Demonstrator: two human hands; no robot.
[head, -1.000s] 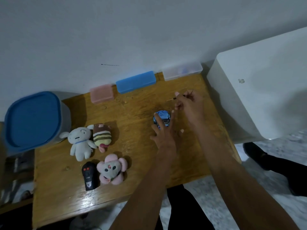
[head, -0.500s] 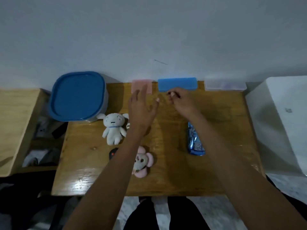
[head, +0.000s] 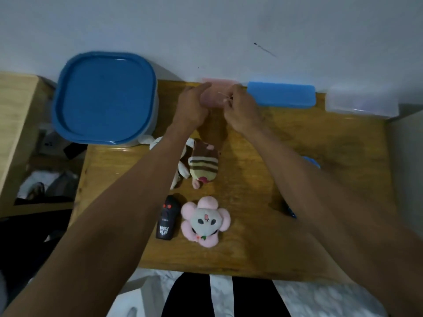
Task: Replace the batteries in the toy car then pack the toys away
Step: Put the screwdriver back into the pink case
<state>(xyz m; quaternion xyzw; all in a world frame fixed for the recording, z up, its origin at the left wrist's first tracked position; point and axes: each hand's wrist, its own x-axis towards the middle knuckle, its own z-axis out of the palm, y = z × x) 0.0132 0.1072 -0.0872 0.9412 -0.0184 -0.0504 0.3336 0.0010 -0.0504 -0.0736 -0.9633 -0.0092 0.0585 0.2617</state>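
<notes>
Both hands are at the small pink box [head: 217, 97] against the wall. My left hand [head: 193, 106] grips the box's left side. My right hand [head: 240, 108] pinches a thin screwdriver [head: 225, 95] over the box's right part. The blue toy car [head: 312, 161] lies on the wooden table [head: 332, 191], almost wholly hidden under my right forearm. A black remote control [head: 167, 217] lies near the front beside a pink flower plush [head: 205, 221]. A striped brown plush [head: 203, 167] and a white plush [head: 180, 170], partly under my left forearm, lie mid-table.
A large container with a blue lid [head: 105, 98] stands at the back left. A blue box [head: 281, 94] and a clear box [head: 361, 104] sit along the wall. A wooden shelf [head: 16, 115] is to the left, a white cabinet [head: 409, 156] to the right.
My left hand went from the car across to the pink box and gripped it. My right hand carried the screwdriver left to the same box. The view swung left.
</notes>
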